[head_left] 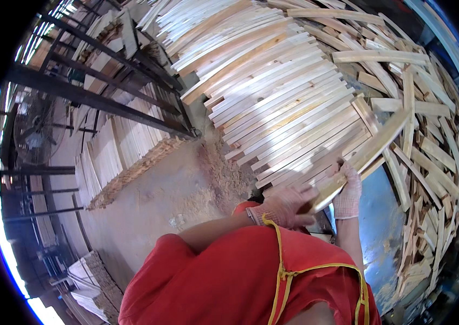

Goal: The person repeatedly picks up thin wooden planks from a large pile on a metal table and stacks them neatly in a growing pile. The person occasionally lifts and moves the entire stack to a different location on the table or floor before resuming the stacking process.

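A pale wooden board (379,142) slants from in front of my body up to the far right. My right hand (347,189), in a whitish knitted glove, is closed around the board near its near end. Beside that end is my left hand (285,207), gloved too, its fingers spread and slightly blurred. Whether they touch the board is hard to make out. Just beyond my hands, many wooden strips (294,111) lie side by side in a long row.
Loose wood pieces (430,146) are heaped along the right. On the left stand a dark metal frame (99,100), a stack of boards (123,143) and a fan (35,132). Sawdust (221,170) covers part of the floor. A bluish surface (378,216) lies right of my right arm.
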